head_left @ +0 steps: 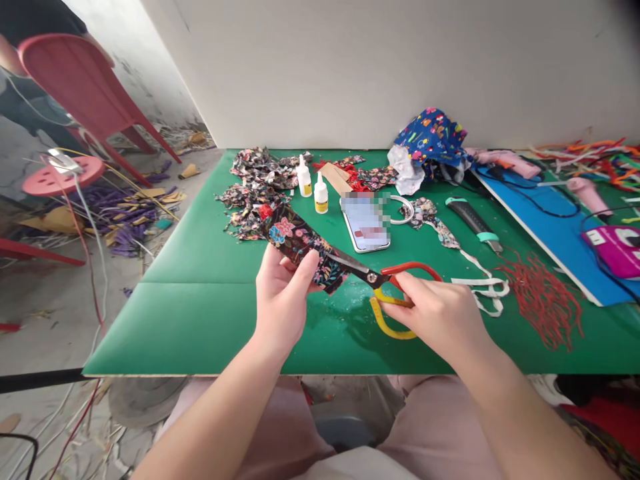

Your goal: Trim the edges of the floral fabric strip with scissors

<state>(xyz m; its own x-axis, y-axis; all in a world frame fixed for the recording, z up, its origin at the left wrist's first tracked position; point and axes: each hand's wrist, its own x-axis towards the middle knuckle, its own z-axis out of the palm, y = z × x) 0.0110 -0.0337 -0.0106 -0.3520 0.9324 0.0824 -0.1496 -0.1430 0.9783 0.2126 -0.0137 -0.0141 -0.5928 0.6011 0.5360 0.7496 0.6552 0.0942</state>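
A strip of dark floral fabric (300,247) was held above the green table (200,313), pinched between the thumb and curled fingers of the left hand (283,297). Its lower end was gripped, and the rest slanted up and away to the left. A pair of scissors (380,280) with one red and one yellow handle loop was gripped by the right hand (437,317), fingers closed through the loops. The blades were slightly parted, and their tips were laid against the strip's right edge, just beside the left thumb. Behind the strip, a heap of cut floral scraps (255,190) was spread over the table. Two small glue bottles (313,187) were stood upright beside it, with a phone (366,223) lying flat just to their right. Farther right, a utility knife (473,223) and a bundle of red threads (543,297) were seen on the table.
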